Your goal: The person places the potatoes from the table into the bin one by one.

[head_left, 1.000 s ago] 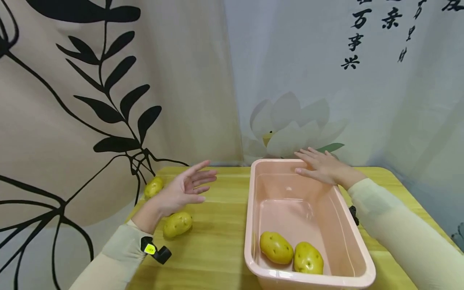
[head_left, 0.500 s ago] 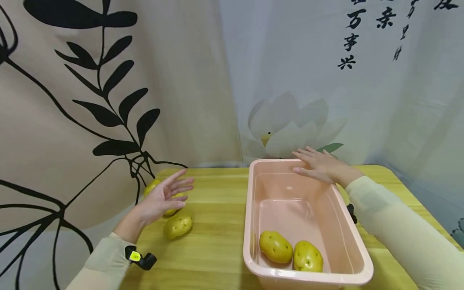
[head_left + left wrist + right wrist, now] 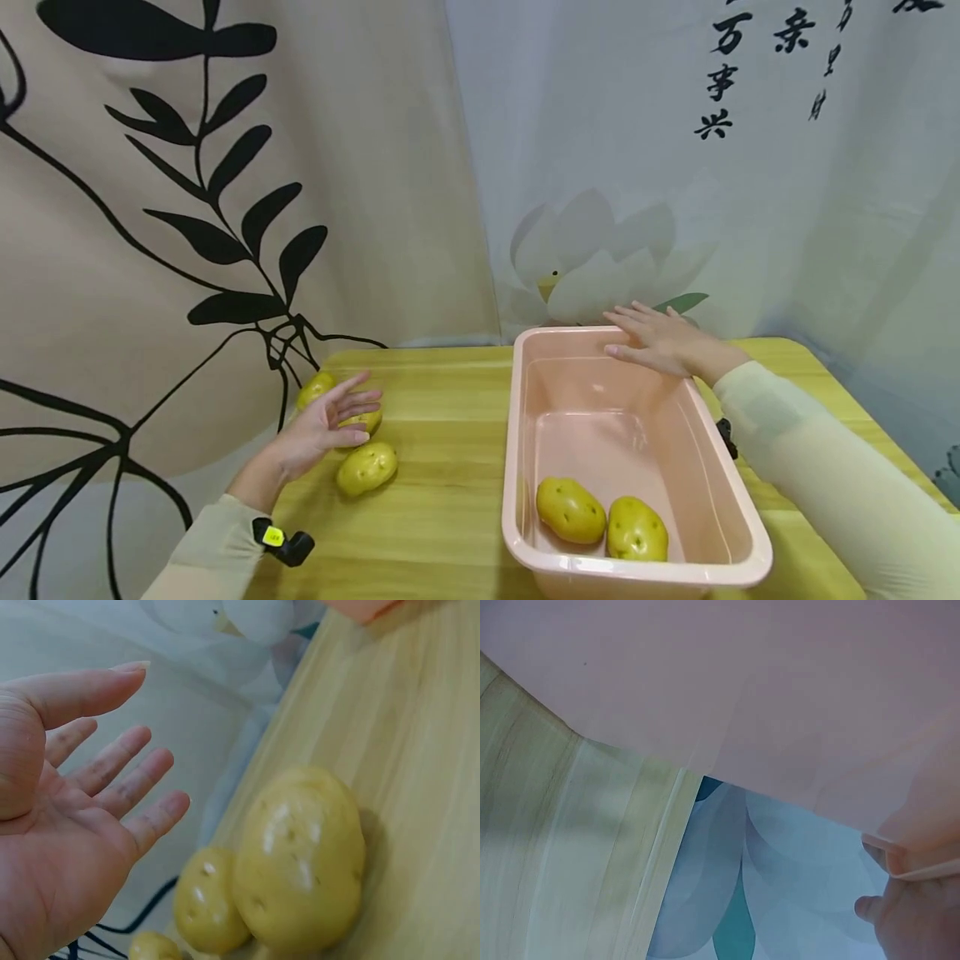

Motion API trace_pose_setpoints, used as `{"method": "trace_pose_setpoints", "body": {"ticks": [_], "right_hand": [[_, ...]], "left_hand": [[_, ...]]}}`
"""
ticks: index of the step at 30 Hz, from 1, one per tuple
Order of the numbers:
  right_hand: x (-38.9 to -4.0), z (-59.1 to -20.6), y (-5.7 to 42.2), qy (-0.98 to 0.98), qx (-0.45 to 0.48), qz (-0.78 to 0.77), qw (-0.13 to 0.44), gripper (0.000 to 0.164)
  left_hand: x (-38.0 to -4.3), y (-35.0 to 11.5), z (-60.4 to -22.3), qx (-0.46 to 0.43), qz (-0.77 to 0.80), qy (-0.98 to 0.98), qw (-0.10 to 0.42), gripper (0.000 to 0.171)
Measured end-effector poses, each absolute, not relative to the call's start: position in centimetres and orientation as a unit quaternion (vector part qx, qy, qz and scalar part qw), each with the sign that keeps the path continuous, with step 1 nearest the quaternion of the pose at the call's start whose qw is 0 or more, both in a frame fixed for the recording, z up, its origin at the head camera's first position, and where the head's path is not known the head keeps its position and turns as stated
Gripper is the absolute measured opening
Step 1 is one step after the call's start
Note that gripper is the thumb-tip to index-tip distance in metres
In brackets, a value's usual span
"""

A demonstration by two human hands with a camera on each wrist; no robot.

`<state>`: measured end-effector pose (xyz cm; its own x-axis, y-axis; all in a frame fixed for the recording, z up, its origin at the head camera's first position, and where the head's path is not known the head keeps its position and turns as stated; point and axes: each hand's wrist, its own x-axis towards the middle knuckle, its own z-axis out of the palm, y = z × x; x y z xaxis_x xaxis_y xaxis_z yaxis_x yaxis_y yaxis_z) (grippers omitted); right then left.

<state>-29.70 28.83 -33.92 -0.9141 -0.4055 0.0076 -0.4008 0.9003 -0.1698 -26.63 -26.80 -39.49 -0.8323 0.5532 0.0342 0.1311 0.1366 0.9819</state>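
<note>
My left hand (image 3: 318, 437) hovers over the left side of the table with fingers extended and nothing in its grasp. Around it lie three yellow potatoes: a near one (image 3: 367, 468), a middle one (image 3: 369, 418) partly covered by the fingers, and a far one (image 3: 315, 388) at the table's left edge. In the left wrist view the palm (image 3: 67, 847) faces up beside the nearest potato (image 3: 300, 862). Across the far right corner of a pink plastic tub (image 3: 517, 467) rests my right hand (image 3: 663, 340), fingers straight and spread. Two potatoes (image 3: 570, 510) (image 3: 637, 529) sit at the tub's near end.
The yellow wood-grain table (image 3: 442, 475) bears the tub and the loose potatoes. Behind it hangs a printed curtain (image 3: 390, 208) with leaves, a lotus and writing. In the right wrist view the tub's outer wall (image 3: 727, 682) fills the upper part.
My left hand has moved left and back toward the loose potatoes, uncovering part of the middle one. The right hand stays on the tub's rim. The tub keeps its place.
</note>
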Motion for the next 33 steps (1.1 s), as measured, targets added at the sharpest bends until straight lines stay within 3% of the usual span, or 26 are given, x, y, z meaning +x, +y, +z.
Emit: {"method": "trace_pose_setpoints", "body": {"ticks": [12, 33], "right_hand": [[-29.6, -34.3, 28.9, 0.975, -0.204, -0.082, 0.022, 0.082], [-29.9, -34.2, 28.8, 0.975, -0.204, -0.086, 0.018, 0.080]], "left_hand": [[-26.9, -28.8, -43.5, 0.206, 0.566, 0.773, 0.197, 0.091], [-26.7, -28.0, -46.7, 0.196, 0.501, 0.826, 0.170, 0.093]]}}
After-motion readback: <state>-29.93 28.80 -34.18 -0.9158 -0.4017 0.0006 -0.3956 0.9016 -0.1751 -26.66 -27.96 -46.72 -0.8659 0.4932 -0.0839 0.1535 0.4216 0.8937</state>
